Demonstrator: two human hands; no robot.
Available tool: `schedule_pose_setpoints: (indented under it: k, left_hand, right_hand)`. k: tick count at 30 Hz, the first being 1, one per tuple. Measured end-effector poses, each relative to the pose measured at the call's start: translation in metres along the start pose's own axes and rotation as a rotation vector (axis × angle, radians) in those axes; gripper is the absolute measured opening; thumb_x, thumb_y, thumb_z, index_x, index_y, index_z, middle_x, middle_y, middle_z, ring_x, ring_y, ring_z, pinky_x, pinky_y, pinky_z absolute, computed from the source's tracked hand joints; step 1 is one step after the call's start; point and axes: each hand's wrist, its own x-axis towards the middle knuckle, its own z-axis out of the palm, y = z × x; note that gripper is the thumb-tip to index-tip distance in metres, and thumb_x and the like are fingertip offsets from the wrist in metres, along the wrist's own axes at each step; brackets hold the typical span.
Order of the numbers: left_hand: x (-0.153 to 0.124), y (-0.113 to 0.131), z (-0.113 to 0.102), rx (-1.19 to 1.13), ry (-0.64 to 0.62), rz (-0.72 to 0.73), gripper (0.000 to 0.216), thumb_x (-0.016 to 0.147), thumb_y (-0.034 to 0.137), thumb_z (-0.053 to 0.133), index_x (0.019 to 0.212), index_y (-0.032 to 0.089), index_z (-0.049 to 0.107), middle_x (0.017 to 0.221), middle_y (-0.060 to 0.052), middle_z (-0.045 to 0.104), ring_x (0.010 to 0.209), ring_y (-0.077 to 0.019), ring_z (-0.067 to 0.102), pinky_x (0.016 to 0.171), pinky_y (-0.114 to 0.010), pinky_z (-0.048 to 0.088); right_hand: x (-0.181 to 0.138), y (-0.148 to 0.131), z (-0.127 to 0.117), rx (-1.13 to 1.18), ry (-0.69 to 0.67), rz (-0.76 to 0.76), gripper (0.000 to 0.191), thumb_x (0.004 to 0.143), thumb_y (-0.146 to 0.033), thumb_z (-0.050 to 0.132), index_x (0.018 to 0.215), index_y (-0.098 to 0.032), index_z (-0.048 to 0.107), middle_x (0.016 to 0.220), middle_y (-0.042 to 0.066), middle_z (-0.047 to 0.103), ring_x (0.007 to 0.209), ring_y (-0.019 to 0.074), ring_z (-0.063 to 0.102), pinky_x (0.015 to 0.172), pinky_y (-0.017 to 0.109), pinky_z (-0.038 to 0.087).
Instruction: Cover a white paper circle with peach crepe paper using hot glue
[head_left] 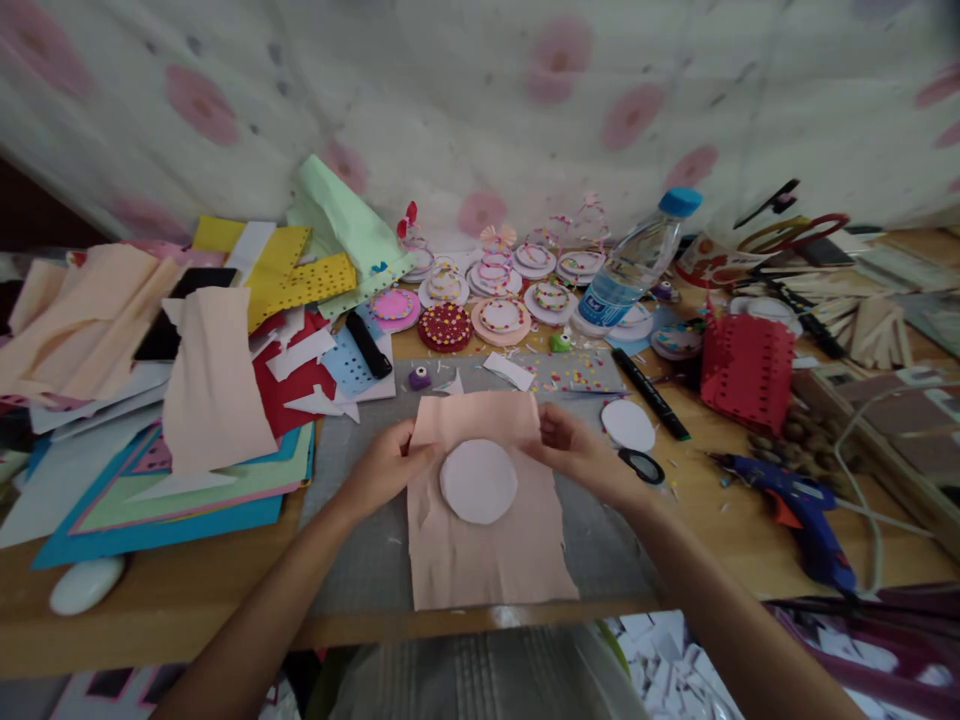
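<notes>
A sheet of peach crepe paper (491, 570) lies on the grey mat in front of me, with a white paper disc (478, 482) on its upper middle. My left hand (386, 462) pinches the paper's upper left edge, thumb on top. On the opposite side, my right hand (581, 452) grips the upper right edge, its fingers curled partly out of sight. The paper's far edge is lifted a little and bends upward. Right of my right hand lie a second white disc (628, 426) and a black ring-shaped thing (642, 466).
Coloured paper sheets (247, 505) and more crepe paper (217, 385) pile up at left. Small decorated discs (502, 318) stand at the back beside a water bottle (630, 265). A marker (651, 393), a blue glue gun (795, 505) and its cord lie at right.
</notes>
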Motion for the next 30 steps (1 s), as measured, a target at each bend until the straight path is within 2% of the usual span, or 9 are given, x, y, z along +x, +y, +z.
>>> schedule_pose_setpoints:
  k: [3,7,11,16,19,22,27,30]
  left_hand:
    - [-0.003,-0.003,0.002,-0.021,0.019,-0.005,0.036,0.075,0.039,0.073,0.105,0.018,0.070,0.103,-0.008,0.075,0.095,-0.0275,0.067,0.080,-0.036,0.051]
    - [-0.006,-0.005,0.001,-0.042,0.038,-0.006,0.039,0.076,0.041,0.072,0.106,0.017,0.070,0.104,-0.009,0.074,0.095,-0.0277,0.067,0.082,-0.037,0.051]
    - [-0.005,-0.008,-0.001,-0.052,0.025,-0.003,0.040,0.077,0.042,0.071,0.108,0.018,0.068,0.111,-0.009,0.073,0.107,-0.0281,0.065,0.091,-0.038,0.049]
    - [-0.002,-0.005,-0.003,-0.015,-0.050,-0.017,0.045,0.074,0.043,0.073,0.108,0.015,0.067,0.112,-0.010,0.073,0.104,-0.0305,0.067,0.087,-0.041,0.052]
    - [0.003,0.001,-0.004,0.015,-0.100,-0.010,0.044,0.072,0.040,0.075,0.107,0.015,0.067,0.110,-0.009,0.074,0.102,-0.0304,0.067,0.086,-0.040,0.053]
    - [0.011,0.005,-0.004,0.033,-0.144,0.022,0.051,0.070,0.038,0.076,0.115,0.017,0.063,0.116,-0.008,0.072,0.107,-0.0291,0.066,0.089,-0.039,0.053]
    - [0.021,0.005,-0.006,0.107,-0.202,0.073,0.055,0.070,0.038,0.074,0.118,0.014,0.062,0.117,-0.010,0.071,0.110,-0.0279,0.065,0.094,-0.039,0.051]
    - [0.026,0.007,-0.012,0.193,-0.246,0.102,0.049,0.073,0.040,0.070,0.114,0.014,0.063,0.111,-0.009,0.072,0.105,-0.0272,0.066,0.089,-0.038,0.052]
  right_hand:
    - [0.001,-0.003,0.003,0.004,-0.042,0.026,0.037,0.071,-0.044,0.072,0.099,-0.021,0.063,0.096,0.003,0.072,0.089,0.0202,0.066,0.079,0.032,0.051]
    - [-0.003,-0.002,0.001,-0.022,-0.067,0.061,0.033,0.074,-0.049,0.069,0.088,-0.019,0.068,0.082,0.002,0.072,0.074,0.0197,0.065,0.065,0.030,0.050]
    - [-0.007,0.005,-0.003,-0.021,-0.052,0.063,0.033,0.078,-0.051,0.065,0.088,-0.020,0.068,0.083,0.002,0.073,0.075,0.0205,0.066,0.067,0.031,0.052]
    - [-0.004,0.012,-0.004,0.006,-0.119,0.032,0.037,0.077,-0.051,0.067,0.098,-0.020,0.066,0.093,0.005,0.075,0.084,0.0227,0.069,0.072,0.034,0.055]
    - [0.004,0.012,-0.001,0.004,-0.166,-0.002,0.045,0.075,-0.048,0.070,0.109,-0.020,0.063,0.106,0.006,0.074,0.099,0.0237,0.068,0.085,0.037,0.054]
    - [0.016,0.010,0.000,-0.040,-0.193,-0.030,0.049,0.074,-0.043,0.072,0.116,-0.020,0.061,0.115,0.007,0.071,0.108,0.0239,0.066,0.093,0.039,0.052]
    - [0.033,0.005,-0.004,-0.195,-0.238,-0.049,0.042,0.074,-0.036,0.071,0.110,-0.017,0.064,0.111,0.007,0.072,0.097,0.0234,0.068,0.086,0.039,0.054]
    - [0.039,-0.003,-0.008,-0.310,-0.293,-0.059,0.038,0.076,-0.034,0.067,0.109,-0.015,0.064,0.107,0.008,0.073,0.092,0.0224,0.068,0.080,0.036,0.055]
